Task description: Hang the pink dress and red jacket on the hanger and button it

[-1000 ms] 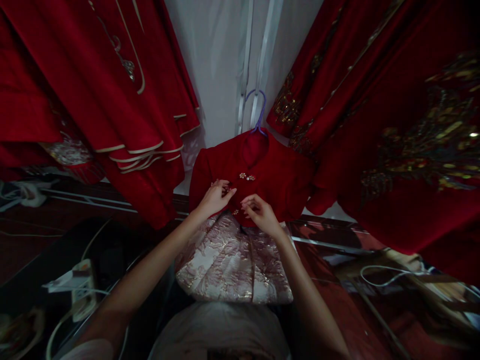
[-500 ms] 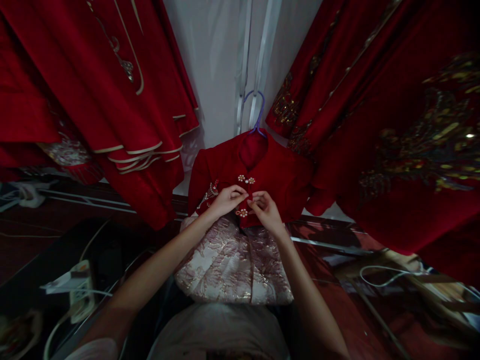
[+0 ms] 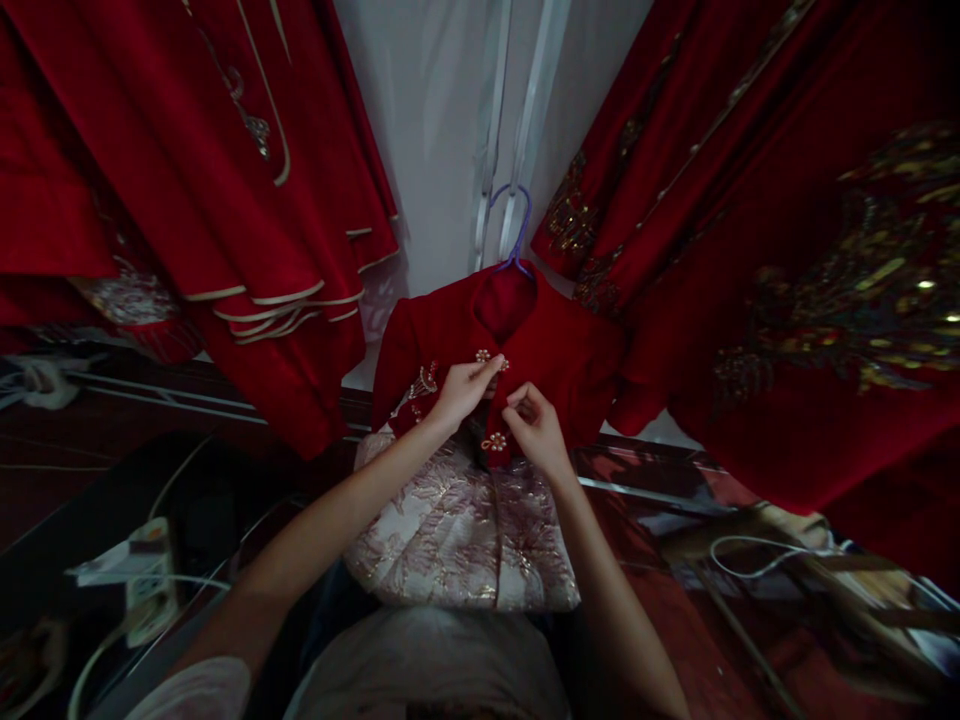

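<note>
A red jacket (image 3: 574, 345) with beaded flower-shaped fastenings hangs in front of me on a purple hanger (image 3: 523, 225). My left hand (image 3: 463, 390) is closed, thumb and fingers pinching the jacket's front at the upper flower fastening (image 3: 483, 356), which it partly covers. Lower and to the right, my right hand (image 3: 535, 428) is curled with its fingertips together at the front edge of the jacket. Just beside it, the lower flower fastening (image 3: 495, 442) shows on the front flap. A dark gap shows between the two front edges. Pale brocade fabric (image 3: 450, 540) lies below the jacket.
Red garments with pale piping (image 3: 247, 220) hang at the left. At the right hangs a red garment with gold embroidery (image 3: 892, 300). A power strip (image 3: 150, 585) with cables lies low on the left. A white cable (image 3: 757, 560) loops at lower right.
My left hand has moved up from the middle of the jacket front to the upper fastening. The front edges have parted below it, and the lower fastening has shifted slightly right and down.
</note>
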The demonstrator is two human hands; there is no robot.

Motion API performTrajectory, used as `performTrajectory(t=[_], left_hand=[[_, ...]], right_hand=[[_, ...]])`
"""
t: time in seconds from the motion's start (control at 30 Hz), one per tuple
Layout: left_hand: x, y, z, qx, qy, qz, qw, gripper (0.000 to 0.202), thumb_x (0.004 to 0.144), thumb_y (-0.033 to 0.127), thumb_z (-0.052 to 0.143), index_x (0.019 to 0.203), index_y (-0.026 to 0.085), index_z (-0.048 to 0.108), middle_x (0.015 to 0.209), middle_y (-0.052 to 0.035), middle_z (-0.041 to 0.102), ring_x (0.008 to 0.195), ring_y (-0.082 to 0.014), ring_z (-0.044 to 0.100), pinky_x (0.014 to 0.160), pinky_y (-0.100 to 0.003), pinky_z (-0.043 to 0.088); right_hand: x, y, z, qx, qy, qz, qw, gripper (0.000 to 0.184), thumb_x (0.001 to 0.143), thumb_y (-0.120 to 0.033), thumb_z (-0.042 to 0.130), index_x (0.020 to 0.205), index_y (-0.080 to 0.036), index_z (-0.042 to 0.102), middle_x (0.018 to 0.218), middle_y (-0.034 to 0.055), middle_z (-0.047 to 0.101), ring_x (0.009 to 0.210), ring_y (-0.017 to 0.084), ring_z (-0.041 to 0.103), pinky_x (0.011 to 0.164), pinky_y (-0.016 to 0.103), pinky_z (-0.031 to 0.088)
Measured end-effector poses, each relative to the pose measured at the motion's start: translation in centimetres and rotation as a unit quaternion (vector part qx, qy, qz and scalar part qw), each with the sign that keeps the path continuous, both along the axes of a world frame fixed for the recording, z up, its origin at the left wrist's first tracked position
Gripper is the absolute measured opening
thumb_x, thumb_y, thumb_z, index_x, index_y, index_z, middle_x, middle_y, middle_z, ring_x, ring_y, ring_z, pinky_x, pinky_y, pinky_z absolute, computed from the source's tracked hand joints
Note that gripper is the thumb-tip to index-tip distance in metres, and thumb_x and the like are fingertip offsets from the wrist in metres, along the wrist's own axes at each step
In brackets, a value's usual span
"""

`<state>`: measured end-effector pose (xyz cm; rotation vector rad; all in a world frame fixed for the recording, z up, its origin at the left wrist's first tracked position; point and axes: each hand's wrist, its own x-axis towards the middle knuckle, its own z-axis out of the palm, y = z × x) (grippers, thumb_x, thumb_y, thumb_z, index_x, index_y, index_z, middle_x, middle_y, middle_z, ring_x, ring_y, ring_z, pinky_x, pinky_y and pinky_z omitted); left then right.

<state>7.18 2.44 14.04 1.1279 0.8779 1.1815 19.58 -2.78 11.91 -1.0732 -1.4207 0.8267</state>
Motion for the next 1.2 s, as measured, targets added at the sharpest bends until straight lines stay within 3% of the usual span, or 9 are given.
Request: performTrajectory(t=[0.13,0.23,0.33,0.43,0.53,0.73,0.93,1.2], left_hand=[[-1.0,0.0,-0.6,0.002,-0.018,0.059,0.998,0.039,0.067,0.046,0.075,0.087,0.013,0.070,0.085,-0.0064,0.071,0.076,-0.0141,0.064,0.074,-0.030,0.054],[-1.7,0.2,-1.0,0.116,0.051,0.120,0.985,0.034,0.072,0.044,0.072,0.089,0.015,0.068,0.091,-0.0070,0.069,0.084,-0.0166,0.064,0.079,-0.033,0.054],[-2.4,0.4,-0.7,0.300,0.213,0.150,0.918,0.024,0.082,0.039,0.064,0.096,0.020,0.069,0.101,-0.0068,0.065,0.097,-0.0180,0.060,0.090,-0.036,0.049],[-3.0,0.3,-0.1,0.413,0.351,0.137,0.829,0.022,0.090,0.032,0.052,0.102,0.024,0.068,0.107,-0.0065,0.060,0.106,-0.0193,0.053,0.097,-0.039,0.043],[-3.5,0.2,0.4,0.460,0.426,0.131,0.768,0.022,0.091,0.030,0.050,0.103,0.023,0.066,0.111,-0.0078,0.057,0.111,-0.0222,0.049,0.098,-0.041,0.041],[-4.1,0.5,1.5,0.519,0.480,0.074,0.703,0.019,0.092,0.027,0.047,0.102,0.021,0.061,0.115,-0.0068,0.058,0.114,-0.0221,0.048,0.109,-0.047,0.031],[-4.4,1.3,2.6,0.543,0.480,-0.005,0.689,0.017,0.094,0.024,0.041,0.100,0.020,0.057,0.100,-0.0031,0.063,0.107,-0.0187,0.055,0.117,-0.053,0.017],[-4.4,1.5,2.2,0.529,0.457,0.017,0.715,0.015,0.093,0.026,0.043,0.090,0.019,0.055,0.086,-0.0016,0.061,0.091,-0.0178,0.059,0.117,-0.052,0.022]], right_hand=[[-0.1,0.1,-0.1,0.001,0.007,-0.002,1.000,0.011,0.073,-0.023,0.057,0.074,-0.021,0.046,0.069,-0.0029,0.051,0.062,0.011,0.050,0.059,0.024,0.041],[-0.2,0.1,-0.2,-0.003,0.000,0.004,1.000,0.011,0.074,-0.024,0.057,0.075,-0.022,0.046,0.069,-0.0029,0.052,0.061,0.012,0.050,0.059,0.024,0.041],[-0.3,0.0,-0.2,0.000,-0.005,0.002,1.000,0.011,0.074,-0.023,0.057,0.075,-0.022,0.046,0.069,-0.0031,0.052,0.061,0.012,0.050,0.059,0.024,0.041],[-0.3,0.0,-0.1,0.002,-0.002,-0.006,1.000,0.012,0.074,-0.023,0.057,0.074,-0.022,0.045,0.070,-0.0029,0.052,0.063,0.012,0.050,0.061,0.024,0.041],[-0.3,-0.1,-0.1,0.003,0.005,-0.008,1.000,0.012,0.074,-0.022,0.057,0.073,-0.021,0.045,0.070,-0.0026,0.052,0.064,0.012,0.050,0.061,0.024,0.042],[-0.6,-0.1,-0.1,-0.001,-0.002,0.001,1.000,0.011,0.073,-0.022,0.057,0.074,-0.022,0.046,0.069,-0.0031,0.052,0.062,0.012,0.050,0.059,0.024,0.042],[-0.7,-0.1,-0.2,-0.002,0.000,0.003,1.000,0.013,0.073,-0.023,0.058,0.073,-0.022,0.045,0.068,-0.0031,0.052,0.061,0.012,0.051,0.058,0.023,0.042],[-0.7,0.3,-1.3,-0.038,0.010,0.023,0.999,0.019,0.079,-0.036,0.062,0.085,-0.023,0.049,0.073,-0.0016,0.056,0.058,0.012,0.053,0.048,0.023,0.044]])
